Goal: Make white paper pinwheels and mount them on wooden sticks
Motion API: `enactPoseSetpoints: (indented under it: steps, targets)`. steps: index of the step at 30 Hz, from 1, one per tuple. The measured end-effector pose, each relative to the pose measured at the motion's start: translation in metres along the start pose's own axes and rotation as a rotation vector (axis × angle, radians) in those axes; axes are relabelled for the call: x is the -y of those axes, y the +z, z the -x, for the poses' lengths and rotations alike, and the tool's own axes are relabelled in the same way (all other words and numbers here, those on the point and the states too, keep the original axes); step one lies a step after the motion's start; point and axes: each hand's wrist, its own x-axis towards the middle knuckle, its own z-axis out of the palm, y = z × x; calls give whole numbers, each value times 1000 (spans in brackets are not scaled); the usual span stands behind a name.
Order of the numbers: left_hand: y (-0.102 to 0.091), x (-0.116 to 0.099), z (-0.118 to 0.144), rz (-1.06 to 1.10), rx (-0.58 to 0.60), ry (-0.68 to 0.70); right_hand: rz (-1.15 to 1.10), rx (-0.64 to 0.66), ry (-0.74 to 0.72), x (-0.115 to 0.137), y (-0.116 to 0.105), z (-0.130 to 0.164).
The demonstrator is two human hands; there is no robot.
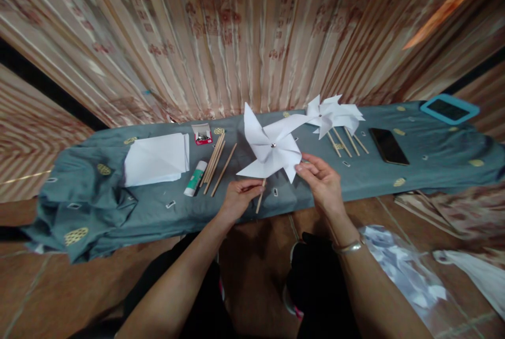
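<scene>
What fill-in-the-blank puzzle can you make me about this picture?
1. The left hand grips the stick of a ____ pinwheel.
2. The person's bracelet is on the ____ arm.
3. In the picture, the paper stack lies to the ____ of the small red box.
4. Right of the black phone, a device has a ____ frame.

Missing words: white; right; left; blue.

"Is it bright?"
"Kind of dim. I see an orange strip (pixel 452 5) glowing at the top right, and the floor (pixel 252 281) looks shadowy."
"Is it sharp?"
"A bit fuzzy to me, and the edges look stretched."
</scene>
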Motion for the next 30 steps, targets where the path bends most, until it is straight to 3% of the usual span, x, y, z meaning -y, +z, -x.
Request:
enactPoseSetpoints:
  steps: [20,30]
  targets:
    - [2,4,-2,11,-33,32,-93,144,163,1,29,18]
    - [2,1,-2,60,-37,24,-108,159,157,0,32,17]
